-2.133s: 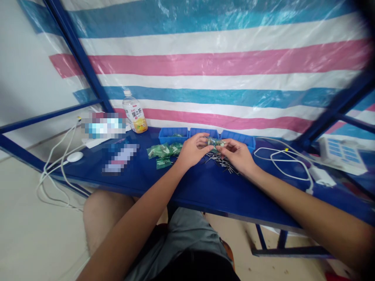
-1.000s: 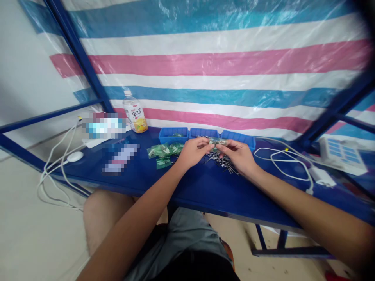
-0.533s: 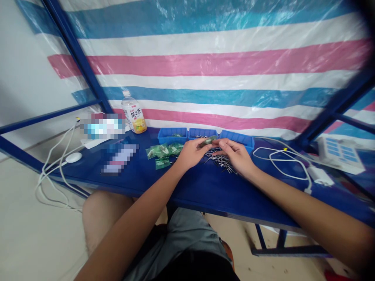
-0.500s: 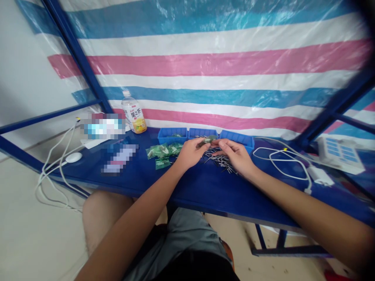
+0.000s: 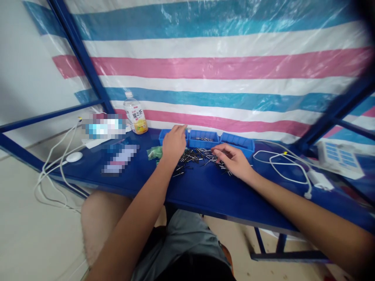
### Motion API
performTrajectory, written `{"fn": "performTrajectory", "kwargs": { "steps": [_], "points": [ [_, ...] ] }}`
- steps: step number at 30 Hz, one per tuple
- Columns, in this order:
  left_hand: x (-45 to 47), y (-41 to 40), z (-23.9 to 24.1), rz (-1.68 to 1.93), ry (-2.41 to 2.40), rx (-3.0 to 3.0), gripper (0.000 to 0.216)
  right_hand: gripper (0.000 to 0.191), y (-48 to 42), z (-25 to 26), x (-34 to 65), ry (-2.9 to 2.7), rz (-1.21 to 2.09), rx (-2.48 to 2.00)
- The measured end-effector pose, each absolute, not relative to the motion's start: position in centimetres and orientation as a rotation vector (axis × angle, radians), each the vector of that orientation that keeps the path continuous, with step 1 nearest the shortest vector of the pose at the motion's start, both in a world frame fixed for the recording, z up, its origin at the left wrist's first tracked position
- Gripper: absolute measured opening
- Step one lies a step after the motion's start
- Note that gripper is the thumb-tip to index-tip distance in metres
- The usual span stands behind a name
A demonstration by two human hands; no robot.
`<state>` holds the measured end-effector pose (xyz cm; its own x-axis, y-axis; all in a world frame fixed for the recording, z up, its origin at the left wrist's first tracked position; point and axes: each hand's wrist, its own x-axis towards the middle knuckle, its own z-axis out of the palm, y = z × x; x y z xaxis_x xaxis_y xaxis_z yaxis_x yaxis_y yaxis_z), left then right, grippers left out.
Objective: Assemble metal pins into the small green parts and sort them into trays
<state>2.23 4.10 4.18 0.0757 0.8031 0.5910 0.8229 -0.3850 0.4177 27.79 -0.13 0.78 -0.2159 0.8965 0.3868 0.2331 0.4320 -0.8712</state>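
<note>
My left hand [image 5: 174, 145] reaches over the left blue bin [image 5: 164, 134], back of the hand up and fingers stretched forward. No packet shows in it, though some fingertips are hidden. My right hand [image 5: 234, 159] is at the right side of a loose pile of thin metal pins [image 5: 206, 154], thumb and fingertips drawn together; whatever they pinch is too small to make out. Dark pins [image 5: 190, 156] lie to the left of the shiny ones. Green plastic packets [image 5: 154, 153] lie partly hidden behind my left hand and wrist.
A middle blue bin [image 5: 204, 139] holds metal pins; a right blue bin [image 5: 238, 143] stands beside it. A drink bottle [image 5: 136, 115] is at the back left. A white cable [image 5: 281, 164] and adapter [image 5: 320, 179] lie right, a white mouse [image 5: 74, 157] left.
My left hand has moved left from the pile to the left bin, and the green packet it held no longer shows. My right hand has lowered slightly to the pins.
</note>
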Motion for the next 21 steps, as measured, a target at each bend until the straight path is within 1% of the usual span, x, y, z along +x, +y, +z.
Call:
{"fn": "performTrajectory", "kwargs": {
  "steps": [2, 4, 7, 12, 14, 18, 19, 21],
  "points": [
    [1.5, 4.8, 3.4, -1.018, -1.87, -2.191, 0.041, 0.036, -0.1, 0.6, 27.8, -1.729, 0.835, -0.983],
    [1.3, 5.2, 2.7, -0.907, -1.943, -2.149, 0.039, 0.036, -0.1, 0.4, 27.7, -1.746, 0.836, -0.981],
    [1.2, 4.9, 2.4, -0.925, -1.941, -2.133, 0.039, 0.035, -0.1, 0.3, 27.7, -1.765, 0.835, -0.973],
    [1.0, 2.6, 3.8, -0.953, -1.981, -2.09, 0.035, 0.032, -0.2, 0.4, 27.8, -1.784, 0.813, -0.97],
    [0.6, 1.5, 4.2, -0.875, -2.041, -2.075, 0.04, 0.032, -0.2, 0.5, 27.8, -1.786, 0.802, -0.981],
    [-1.3, 0.0, 4.5, -0.62, -2.226, -1.969, 0.06, 0.033, -0.3, 0.8, 27.7, -1.779, 0.805, -0.989],
    [-2.0, -0.1, 4.5, -0.533, -2.261, -1.974, 0.061, 0.033, -0.3, 0.8, 27.7, -1.779, 0.803, -0.989],
    [-3.5, -0.3, 4.5, -0.321, -2.333, -2.05, 0.057, 0.033, -0.4, 0.8, 27.6, -1.78, 0.801, -0.986]
  ]
}}
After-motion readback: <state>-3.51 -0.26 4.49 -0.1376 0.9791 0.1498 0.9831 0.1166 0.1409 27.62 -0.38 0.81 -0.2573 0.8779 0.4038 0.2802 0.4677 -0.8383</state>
